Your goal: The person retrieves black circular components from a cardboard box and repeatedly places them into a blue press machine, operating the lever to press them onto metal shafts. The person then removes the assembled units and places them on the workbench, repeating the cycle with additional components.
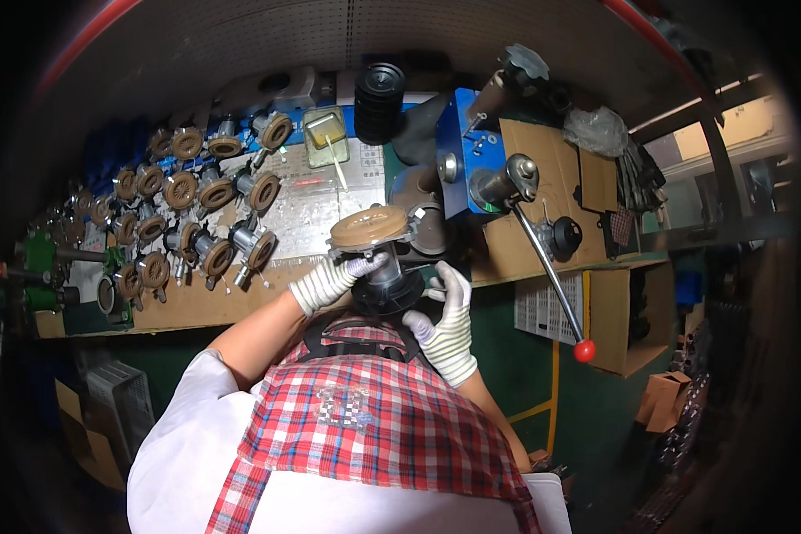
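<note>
Both of my hands wear striped white knit gloves. My left hand [334,278] grips the side of a metal valve-like part [376,245] that carries a round tan disc [368,226] on top and sits on a dark round base [388,289]. My right hand [445,325] rests against the right side of that base, thumb up and fingers curled on it. The part stands at the front edge of the bench, just before a blue press machine [463,165].
Several matching parts with tan discs [200,205] lie in rows on the bench at the left. A long press lever with a red knob [584,351] hangs down at the right. A small tray of yellowish liquid with a brush [326,135] sits behind. Cardboard boxes [623,320] stand at the right.
</note>
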`<action>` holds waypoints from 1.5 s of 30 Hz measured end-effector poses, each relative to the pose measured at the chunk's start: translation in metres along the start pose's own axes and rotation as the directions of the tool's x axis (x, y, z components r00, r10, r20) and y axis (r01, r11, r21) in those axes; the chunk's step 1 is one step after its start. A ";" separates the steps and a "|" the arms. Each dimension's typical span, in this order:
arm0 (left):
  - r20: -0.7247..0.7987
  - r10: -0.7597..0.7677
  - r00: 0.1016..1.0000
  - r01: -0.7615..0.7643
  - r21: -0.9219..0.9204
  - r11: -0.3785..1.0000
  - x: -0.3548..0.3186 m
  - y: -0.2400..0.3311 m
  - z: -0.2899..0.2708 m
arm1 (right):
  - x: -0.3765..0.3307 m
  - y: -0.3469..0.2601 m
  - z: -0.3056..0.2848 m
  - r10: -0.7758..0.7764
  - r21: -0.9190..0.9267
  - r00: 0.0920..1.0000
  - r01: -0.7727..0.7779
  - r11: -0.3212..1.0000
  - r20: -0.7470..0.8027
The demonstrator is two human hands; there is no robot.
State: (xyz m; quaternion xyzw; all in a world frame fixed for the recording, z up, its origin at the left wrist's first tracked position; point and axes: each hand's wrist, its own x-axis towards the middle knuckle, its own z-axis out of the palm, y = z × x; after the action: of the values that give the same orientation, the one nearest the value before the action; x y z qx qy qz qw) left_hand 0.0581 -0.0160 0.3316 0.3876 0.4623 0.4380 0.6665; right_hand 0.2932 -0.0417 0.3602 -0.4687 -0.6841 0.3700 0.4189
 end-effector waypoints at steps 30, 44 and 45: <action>0.031 -0.106 0.994 0.108 -0.101 0.989 0.016 -0.060 0.029 | -0.030 0.051 -0.011 0.053 -0.200 0.957 0.005 0.980 0.286; 0.224 0.201 0.954 -0.273 0.364 0.890 0.038 -0.088 0.069 | -0.009 -0.036 -0.072 -0.281 -0.563 0.944 0.139 0.815 -0.174; 0.211 0.204 0.956 -0.270 0.361 0.892 0.040 -0.089 0.069 | 0.004 -0.048 -0.070 -0.273 -0.537 0.959 0.193 0.821 -0.073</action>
State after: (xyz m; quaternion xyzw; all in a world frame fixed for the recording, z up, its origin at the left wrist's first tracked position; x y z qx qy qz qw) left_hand 0.1515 -0.0140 0.2570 0.6003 0.4308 0.3823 0.5549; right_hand 0.3406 -0.0433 0.4302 -0.5037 -0.7783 0.0796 0.3663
